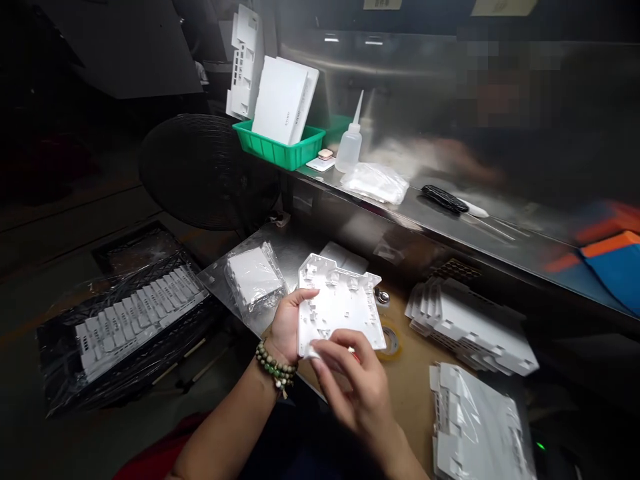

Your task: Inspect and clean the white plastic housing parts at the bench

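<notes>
A white plastic housing [345,303], its inner side with small posts and clips facing up, is held above the bench. My left hand [286,327] grips it by its left edge, thumb on the inner face. My right hand [357,380] is closed at the housing's lower left corner, thumb and fingers pinched. Something small and white shows at those fingertips, too hidden to name. A bit of red [355,355] shows between the right fingers. Behind the housing, a roll of tape [391,341] and a small round metal part [383,297] lie on the bench.
Stacked white housings [480,323] and a bagged stack [477,420] stand at right. Another bagged stack [255,273] sits at left, near a black crate [60,373] of housings. A green basket [280,152], squeeze bottle [349,148] and corded tool [473,208] are on the shelf.
</notes>
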Action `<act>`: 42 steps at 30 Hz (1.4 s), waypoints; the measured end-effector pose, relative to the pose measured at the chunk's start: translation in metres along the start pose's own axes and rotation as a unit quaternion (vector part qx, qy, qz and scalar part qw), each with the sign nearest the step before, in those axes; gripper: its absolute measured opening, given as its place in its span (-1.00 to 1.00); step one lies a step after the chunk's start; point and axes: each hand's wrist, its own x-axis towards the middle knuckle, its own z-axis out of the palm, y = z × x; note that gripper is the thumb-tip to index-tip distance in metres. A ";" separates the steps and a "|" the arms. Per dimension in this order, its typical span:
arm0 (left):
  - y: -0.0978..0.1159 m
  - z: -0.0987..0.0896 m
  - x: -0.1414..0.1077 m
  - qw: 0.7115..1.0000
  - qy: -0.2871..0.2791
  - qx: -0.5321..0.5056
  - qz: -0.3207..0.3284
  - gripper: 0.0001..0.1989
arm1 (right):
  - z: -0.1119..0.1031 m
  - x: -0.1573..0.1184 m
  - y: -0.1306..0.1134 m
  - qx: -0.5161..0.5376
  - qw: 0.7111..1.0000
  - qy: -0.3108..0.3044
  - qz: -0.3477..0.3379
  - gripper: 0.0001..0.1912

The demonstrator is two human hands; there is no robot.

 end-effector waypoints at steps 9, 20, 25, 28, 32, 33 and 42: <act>-0.014 0.014 0.004 0.998 0.026 -0.011 -0.050 -0.45 | -0.007 -0.012 -0.001 -0.076 0.997 0.022 -0.018 -0.68; -0.013 0.018 0.005 0.998 0.058 -0.018 -0.030 -0.44 | -0.006 -0.009 -0.010 -0.100 0.994 0.037 -0.018 -0.68; -0.010 0.019 0.007 0.996 0.075 -0.037 -0.008 -0.43 | -0.003 -0.009 -0.009 -0.113 0.993 0.035 -0.030 -0.66; -0.007 0.019 0.010 0.996 0.076 -0.035 0.032 -0.40 | -0.009 -0.010 -0.006 -0.103 0.994 0.047 -0.006 -0.71; -0.008 0.024 0.011 0.996 0.080 -0.034 0.038 -0.39 | -0.007 -0.005 -0.008 -0.085 0.993 0.073 0.030 -0.69; -0.009 0.025 0.011 0.995 0.083 -0.033 0.034 -0.40 | -0.005 -0.003 -0.008 -0.082 0.994 0.067 0.033 -0.70; 0.004 0.007 0.014 0.997 0.077 -0.011 0.022 -0.35 | -0.023 -0.010 0.001 -0.074 0.993 0.058 0.067 -0.85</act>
